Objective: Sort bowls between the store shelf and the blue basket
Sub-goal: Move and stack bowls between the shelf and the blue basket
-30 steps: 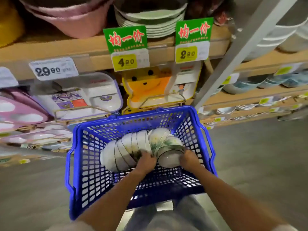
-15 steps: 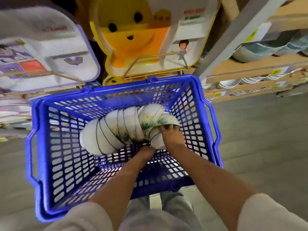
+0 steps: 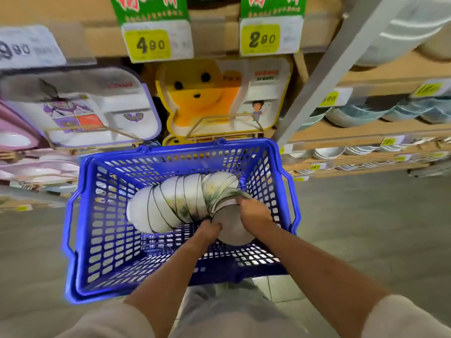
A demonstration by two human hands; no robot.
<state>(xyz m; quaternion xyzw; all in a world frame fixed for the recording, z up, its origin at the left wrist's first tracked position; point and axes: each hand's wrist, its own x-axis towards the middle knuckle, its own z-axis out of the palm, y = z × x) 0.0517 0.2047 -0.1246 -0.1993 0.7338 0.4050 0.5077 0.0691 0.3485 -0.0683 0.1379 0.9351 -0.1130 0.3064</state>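
head view: a blue basket (image 3: 80,215) sits on the floor before the store shelf (image 3: 219,37); inside it a row of nested bowls (image 3: 180,201), white with green marking, lies on its side in a curve; the end bowl (image 3: 231,230) faces the camera at the row's right end; the left hand (image 3: 208,231) grips its lower left edge with curled fingers; the right hand (image 3: 253,212) clasps its upper right rim; yellow price tags (image 3: 151,43) hang from the shelf edge above a yellow character tray (image 3: 202,98); blue-grey bowls (image 3: 366,113) fill the shelves at right.
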